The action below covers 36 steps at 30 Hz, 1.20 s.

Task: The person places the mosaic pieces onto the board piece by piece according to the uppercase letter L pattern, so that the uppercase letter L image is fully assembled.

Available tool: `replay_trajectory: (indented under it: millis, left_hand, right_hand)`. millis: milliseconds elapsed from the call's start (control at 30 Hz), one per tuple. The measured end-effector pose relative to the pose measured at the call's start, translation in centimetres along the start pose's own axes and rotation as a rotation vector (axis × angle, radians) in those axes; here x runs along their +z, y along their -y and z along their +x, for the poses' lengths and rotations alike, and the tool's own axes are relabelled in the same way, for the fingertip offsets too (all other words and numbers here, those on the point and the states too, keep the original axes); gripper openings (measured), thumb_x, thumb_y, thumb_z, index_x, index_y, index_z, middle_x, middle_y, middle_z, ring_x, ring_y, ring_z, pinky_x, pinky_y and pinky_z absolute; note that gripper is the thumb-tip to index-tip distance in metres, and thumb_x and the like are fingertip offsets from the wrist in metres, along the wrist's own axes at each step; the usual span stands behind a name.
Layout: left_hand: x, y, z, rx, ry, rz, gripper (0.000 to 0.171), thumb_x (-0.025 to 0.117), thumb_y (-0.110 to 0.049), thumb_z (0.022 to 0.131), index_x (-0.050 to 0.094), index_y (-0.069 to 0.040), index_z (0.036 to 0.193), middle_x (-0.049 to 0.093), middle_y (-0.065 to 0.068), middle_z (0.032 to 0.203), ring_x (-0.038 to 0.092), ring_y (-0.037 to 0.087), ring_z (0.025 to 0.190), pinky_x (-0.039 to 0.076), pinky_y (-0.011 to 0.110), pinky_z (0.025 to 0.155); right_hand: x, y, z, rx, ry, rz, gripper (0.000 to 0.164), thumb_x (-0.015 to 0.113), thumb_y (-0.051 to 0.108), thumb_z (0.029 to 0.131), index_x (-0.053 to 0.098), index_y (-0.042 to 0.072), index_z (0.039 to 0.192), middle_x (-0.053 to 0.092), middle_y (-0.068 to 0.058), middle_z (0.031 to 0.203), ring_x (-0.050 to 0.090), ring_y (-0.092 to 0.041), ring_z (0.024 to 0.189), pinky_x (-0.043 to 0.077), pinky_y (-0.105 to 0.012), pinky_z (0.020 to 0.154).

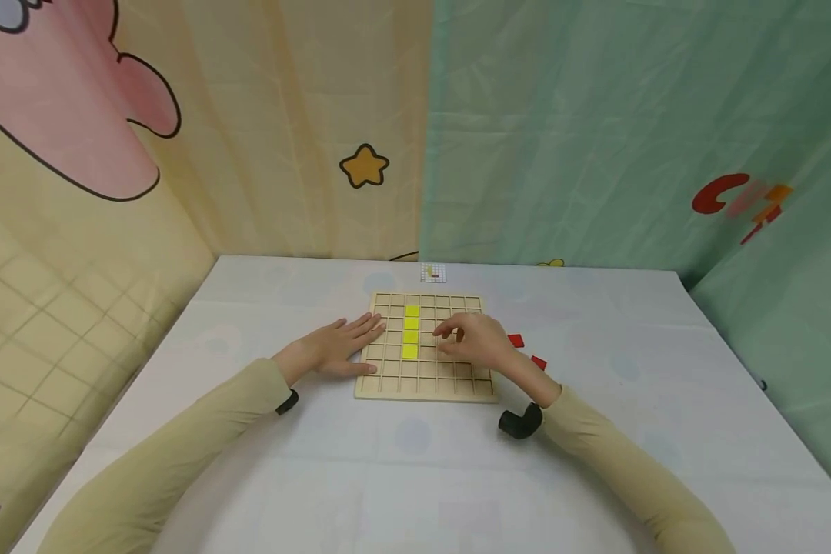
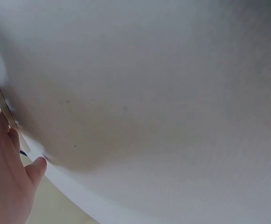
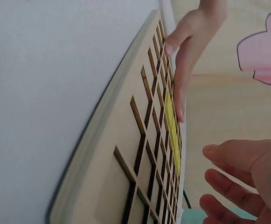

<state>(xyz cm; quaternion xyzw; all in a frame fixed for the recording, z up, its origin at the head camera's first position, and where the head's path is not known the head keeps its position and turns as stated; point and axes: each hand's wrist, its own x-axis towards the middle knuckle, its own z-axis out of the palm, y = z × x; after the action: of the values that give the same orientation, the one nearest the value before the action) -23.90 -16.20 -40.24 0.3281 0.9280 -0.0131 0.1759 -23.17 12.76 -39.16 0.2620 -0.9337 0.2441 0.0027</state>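
Note:
A square wooden grid board [image 1: 425, 388] lies flat on the table, with a column of several yellow square tiles [image 1: 411, 337] set in its cells left of the middle. My left hand [image 1: 338, 346] rests on the board's left edge, fingers spread and straight. Over the right half of the board is my right hand [image 1: 476, 338], its fingers loosely bent and thumb apart from them. In the right wrist view nothing shows between the fingers of that right hand [image 3: 238, 182]. Beside the right hand lie two red tiles [image 1: 515, 340], partly hidden by the hand and forearm.
A small printed card [image 1: 432, 272] with a grid pattern lies beyond the board's far edge. White cloth covers the table [image 1: 415, 492]. Patterned curtains [image 1: 561, 138] hang behind and at both sides. A dark wrist band [image 1: 521, 422] sits at the right sleeve.

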Motion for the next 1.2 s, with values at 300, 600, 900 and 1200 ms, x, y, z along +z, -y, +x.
replay_trajectory:
  millis: [300,600,900,1200]
  left_hand:
    - [0.2,0.1,0.2,0.011,-0.005,0.006,0.086,0.04,-0.064,0.093,0.007,-0.014,0.156,0.001,0.008,0.164,0.003,0.027,0.151,0.014,0.057,0.118]
    - [0.1,0.0,0.3,0.018,-0.009,0.002,0.086,0.042,-0.062,0.094,0.008,-0.013,0.156,0.002,0.009,0.163,0.004,0.028,0.151,0.014,0.058,0.118]
    - [0.2,0.0,0.0,0.003,-0.008,0.015,0.086,0.041,-0.064,0.093,0.008,-0.014,0.156,0.002,0.008,0.164,0.004,0.026,0.151,0.015,0.056,0.118]
    - [0.0,-0.1,0.0,0.004,-0.006,0.015,0.085,0.04,-0.062,0.094,0.008,-0.014,0.156,0.001,0.008,0.164,0.004,0.027,0.151,0.015,0.056,0.118]
  right_hand:
    - [-2.5,-3.2,-1.8,0.023,-0.097,0.0,0.02,0.072,0.021,0.085,0.074,0.013,0.103,0.073,-0.001,0.097,0.062,-0.015,0.08,0.049,-0.029,0.064]
    - [-3.7,-6.6,-4.0,0.091,-0.109,0.007,0.024,0.073,0.017,0.084,0.073,0.01,0.107,0.072,-0.007,0.105,0.064,-0.025,0.093,0.053,-0.04,0.077]
    - [-3.6,-9.7,-5.5,0.187,-0.057,0.012,0.037,0.072,0.017,0.085,0.066,0.004,0.119,0.066,-0.015,0.117,0.062,-0.033,0.101,0.052,-0.047,0.085]
    - [-3.6,-10.7,-5.7,0.156,-0.018,-0.034,0.036,0.071,0.014,0.084,0.067,-0.001,0.116,0.066,-0.019,0.114,0.059,-0.034,0.103,0.05,-0.05,0.088]
